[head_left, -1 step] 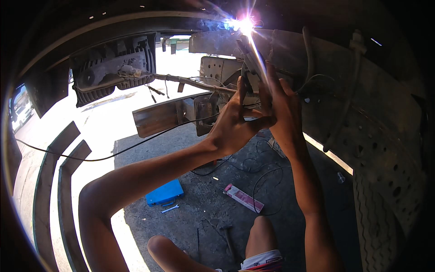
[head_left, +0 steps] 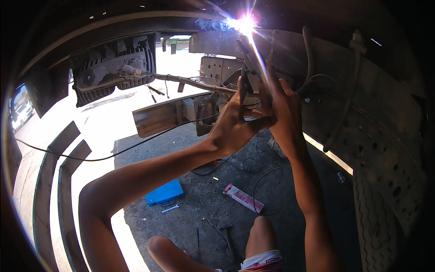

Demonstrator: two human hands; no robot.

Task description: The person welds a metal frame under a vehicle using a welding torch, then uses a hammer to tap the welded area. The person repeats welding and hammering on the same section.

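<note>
Both my hands are raised together at the upper middle, under the vehicle frame. They close around a dark welding electrode holder (head_left: 248,51), whose upper end points at a blazing white-violet arc (head_left: 246,25) on the metal. My left hand (head_left: 233,127) grips it low from the left, its thumb reaching across toward my other hand. My right hand (head_left: 284,106) wraps it from the right, with the index finger extended up along it. A bright streak runs down the holder, and glare hides the electrode tip and the weld spot. Bluish smoke drifts left of the arc.
A corrugated cable conduit (head_left: 199,84) crosses behind my hands. A ribbed grey housing (head_left: 115,68) hangs at the left. Below lie a blue case (head_left: 164,192), a wrench (head_left: 170,209), a pink-white box (head_left: 244,198) and a hammer (head_left: 229,240). A tyre (head_left: 374,217) stands at the right.
My hands and the holder stay in place. Only the arc's glare and smoke differ slightly, and a white car far at the left edge has shifted a little.
</note>
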